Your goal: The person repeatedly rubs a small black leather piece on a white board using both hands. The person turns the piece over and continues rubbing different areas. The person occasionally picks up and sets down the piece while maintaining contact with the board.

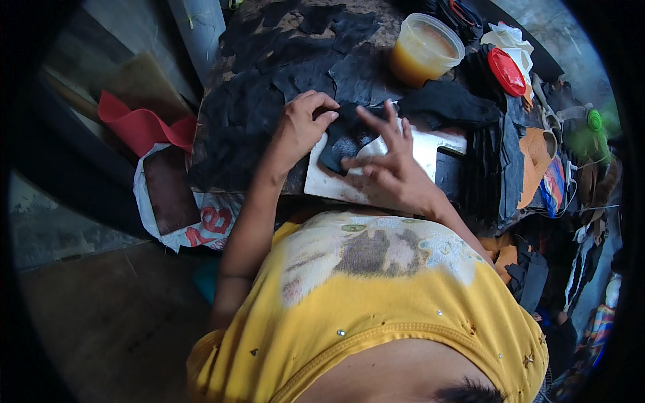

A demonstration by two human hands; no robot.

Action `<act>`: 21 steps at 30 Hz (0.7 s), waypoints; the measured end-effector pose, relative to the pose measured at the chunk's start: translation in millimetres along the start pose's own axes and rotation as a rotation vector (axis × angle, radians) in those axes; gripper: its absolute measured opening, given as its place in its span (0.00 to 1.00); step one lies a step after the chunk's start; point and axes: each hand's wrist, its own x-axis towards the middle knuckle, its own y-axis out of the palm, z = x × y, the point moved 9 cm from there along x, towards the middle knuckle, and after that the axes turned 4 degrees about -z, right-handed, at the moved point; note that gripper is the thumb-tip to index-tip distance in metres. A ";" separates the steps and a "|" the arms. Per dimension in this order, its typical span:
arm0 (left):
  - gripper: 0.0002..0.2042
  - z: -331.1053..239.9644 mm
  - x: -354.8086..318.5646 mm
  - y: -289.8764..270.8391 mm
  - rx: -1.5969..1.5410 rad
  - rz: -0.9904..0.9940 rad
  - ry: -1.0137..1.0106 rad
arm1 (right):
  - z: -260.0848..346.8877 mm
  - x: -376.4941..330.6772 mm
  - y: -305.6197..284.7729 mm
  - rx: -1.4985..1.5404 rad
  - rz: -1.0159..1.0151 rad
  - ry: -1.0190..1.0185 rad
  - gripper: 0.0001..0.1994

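Two bare hands work over one white slab (336,183) lying at the near edge of the table (222,80). One black cut piece (342,138) lies on that slab, partly over its upper edge. The left hand (302,127) curls its fingers together, pinching the piece's left edge. The right hand (393,168) is spread, its fingertips (368,115) pressing down on the piece's right side. Many more black scraps, too overlapped to count, cover the tabletop beyond. One clear tub of orange liquid (424,50) stands at the far side, one red lid (506,71) to its right. One red folded sheet (141,126) sits left of the table, above one white plastic bag (201,225).
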 end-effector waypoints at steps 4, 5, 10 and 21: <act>0.08 1.7 4.9 15.5 -0.054 0.003 -0.074 | -25.5 15.6 -20.7 -0.152 -0.200 0.122 0.23; 0.08 0.7 5.4 16.9 -0.032 -0.001 -0.064 | -24.0 18.8 -15.2 -0.298 -0.206 0.113 0.24; 0.10 5.7 -0.3 15.6 -0.044 0.014 -0.098 | -29.7 3.2 1.1 -0.585 -0.126 0.266 0.27; 0.12 21.4 -17.3 -2.4 -0.182 -0.119 -0.142 | -37.1 32.8 4.4 -0.639 -0.126 0.153 0.24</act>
